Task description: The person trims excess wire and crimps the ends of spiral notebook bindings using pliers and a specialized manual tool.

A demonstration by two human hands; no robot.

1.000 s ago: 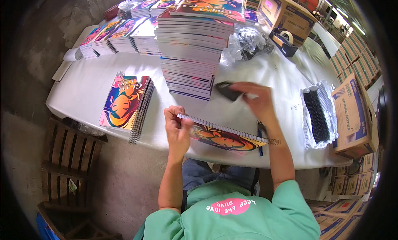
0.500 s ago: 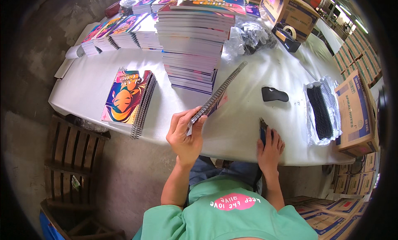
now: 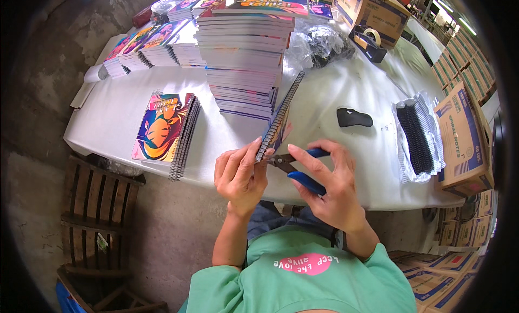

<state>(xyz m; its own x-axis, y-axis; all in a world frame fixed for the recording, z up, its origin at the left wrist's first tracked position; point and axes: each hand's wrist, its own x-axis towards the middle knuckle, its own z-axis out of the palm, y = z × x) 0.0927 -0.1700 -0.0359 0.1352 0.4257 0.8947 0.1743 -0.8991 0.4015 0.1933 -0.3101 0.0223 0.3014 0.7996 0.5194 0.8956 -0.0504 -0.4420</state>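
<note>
My left hand (image 3: 238, 175) is closed round the near end of a notebook (image 3: 281, 130), held on edge with its dark spiral coil (image 3: 284, 110) facing up. In my right hand (image 3: 338, 191) are cutting pliers (image 3: 303, 164) with blue handles, spread apart. Their jaws reach the coil's near end, beside my left fingertips; whether they touch the wire is too small to tell. Left of my hands, finished-looking spiral notebooks (image 3: 159, 130) with an orange and purple cover lie in a small pile. Beyond the held notebook rises a tall stack of notebooks (image 3: 240, 58).
A black mouse-shaped object (image 3: 354, 117) lies right of my hands. Farther right are black coils (image 3: 415, 140) in bubble wrap and a carton (image 3: 462, 140). A tape dispenser (image 3: 370, 45) and crumpled plastic (image 3: 324, 42) sit at the back. A wooden chair (image 3: 100, 205) stands at left.
My right hand has lifted the pliers off the table and brought them left to the coil's end, handles now spread. The held notebook has tilted slightly more upright in my left hand.
</note>
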